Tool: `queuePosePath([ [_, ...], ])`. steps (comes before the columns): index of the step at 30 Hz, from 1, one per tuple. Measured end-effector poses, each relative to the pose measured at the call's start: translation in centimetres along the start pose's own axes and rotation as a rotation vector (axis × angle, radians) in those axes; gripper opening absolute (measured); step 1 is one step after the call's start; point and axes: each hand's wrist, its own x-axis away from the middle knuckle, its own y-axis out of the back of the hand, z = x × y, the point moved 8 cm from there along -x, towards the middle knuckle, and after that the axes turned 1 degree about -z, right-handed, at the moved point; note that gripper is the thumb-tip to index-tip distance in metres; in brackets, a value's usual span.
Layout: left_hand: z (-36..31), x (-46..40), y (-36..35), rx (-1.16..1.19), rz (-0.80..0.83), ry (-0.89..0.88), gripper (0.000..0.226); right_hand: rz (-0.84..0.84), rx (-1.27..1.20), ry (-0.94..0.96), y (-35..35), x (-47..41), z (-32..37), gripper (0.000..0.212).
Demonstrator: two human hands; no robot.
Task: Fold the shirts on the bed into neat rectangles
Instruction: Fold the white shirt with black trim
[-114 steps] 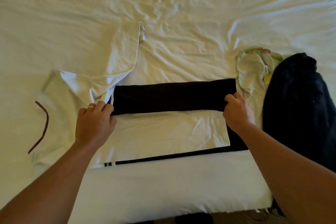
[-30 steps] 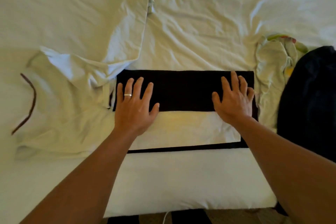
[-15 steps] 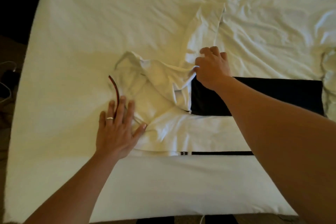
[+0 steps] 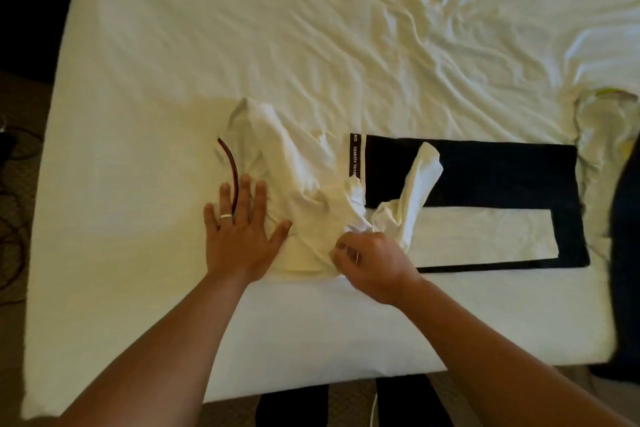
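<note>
A dark garment (image 4: 627,236) and a pale crumpled one (image 4: 602,135) are cut off at the bed's (image 4: 173,45) right edge. The left hand (image 4: 239,236) presses flat on the white-and-black shirt's (image 4: 311,184) collar end near the bed's front edge; the right hand (image 4: 370,260), earlier at the sleeve, now pinches bunched soft cotton.

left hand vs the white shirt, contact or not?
Touching. In the head view the left hand lies flat with fingers spread on the white shirt near its collar, no gap visible beneath them.
</note>
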Motion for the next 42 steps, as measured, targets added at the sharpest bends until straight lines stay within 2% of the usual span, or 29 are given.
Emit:
queuePosePath([
  [3,-0.1,0.0,-0.1,-0.021,0.021,0.005,0.082,-0.391,-0.068,-0.058,3.5,0.0,-2.3,0.031],
  [5,-0.2,0.1,-0.1,-0.025,0.033,0.006,0.085,-0.49,0.034,-0.066,5.3,-0.4,-3.5,0.02],
  [6,-0.2,0.2,0.0,-0.027,0.037,0.005,0.086,-0.45,0.139,-0.059,5.6,-0.8,-4.1,0.027],
  [8,-0.2,0.3,0.2,-0.032,0.036,0.0,0.086,-0.263,0.3,-0.071,5.5,-1.6,-5.4,0.048],
  [10,-0.2,0.5,0.9,-0.022,0.007,-0.015,0.083,-0.143,0.348,-0.081,5.5,-1.4,-6.4,0.062],
  [13,-0.9,2.3,3.1,-0.036,-0.178,-0.089,0.071,-0.09,0.462,-0.033,5.3,-0.3,-7.4,0.072],
  [15,-1.3,4.1,3.6,-0.052,-0.279,-0.081,0.068,-0.103,0.553,-0.001,4.7,0.5,-8.0,0.066],
  [18,-1.7,6.6,1.6,-0.058,-0.227,-0.024,0.068,-0.144,0.602,-0.04,4.2,1.8,-9.0,0.031],
  [20,-1.2,7.1,-0.6,-0.087,-0.082,0.014,0.073,-0.142,0.487,-0.135,4.3,2.7,-9.3,0.013],
  [22,-0.6,6.8,-1.5,-0.069,0.023,0.031,0.079,-0.089,0.246,-0.246,3.8,4.0,-9.4,0.019],
  [24,-0.7,6.1,-1.2,-0.047,0.06,0.035,0.08,0.015,-0.29,-0.416,1.7,6.6,-8.9,0.023],
  [26,-0.9,5.7,-1.1,-0.017,0.1,0.053,0.081,0.298,-0.748,-0.591,-3.4,10.2,-7.6,0.02],
  [27,-0.9,5.8,-1.1,-0.006,0.111,0.062,0.082,0.44,-0.81,-0.605,-5.9,12.0,-6.8,0.015],
  [29,-0.9,6.0,-1.3,0.012,0.109,0.072,0.083,0.597,-0.773,-0.584,-9.3,14.5,-5.7,0.01],
  [32,-0.8,6.0,-1.0,0.03,0.117,0.05,0.085,0.691,-0.767,-0.591,-12.0,15.9,-5.0,0.015],
  [34,-0.8,6.2,-0.6,0.046,0.101,0.042,0.084,0.758,-0.628,-0.584,-12.1,16.2,-5.2,0.027],
  [35,-0.9,6.5,0.0,0.042,0.043,0.03,0.081,0.714,-0.566,-0.59,-11.8,15.9,-5.7,0.033],
  [36,-1.1,7.1,0.7,0.04,-0.047,0.019,0.076,0.599,-0.544,-0.596,-11.3,15.2,-6.2,0.037],
  [39,-1.4,11.0,2.5,0.147,-0.372,0.099,0.046,0.097,-0.633,-0.596,-9.0,13.2,-7.4,0.038],
  [40,-1.4,12.3,2.2,0.245,-0.407,0.149,0.033,-0.011,-0.638,-0.57,-8.4,12.7,-7.3,0.035],
  [41,-1.5,13.4,1.4,0.379,-0.373,0.211,0.021,-0.075,-0.62,-0.542,-8.1,12.3,-6.9,0.031],
  [42,-1.6,14.1,-0.2,0.517,-0.273,0.283,0.02,-0.111,-0.594,-0.523,-8.1,11.9,-6.5,0.027],
])
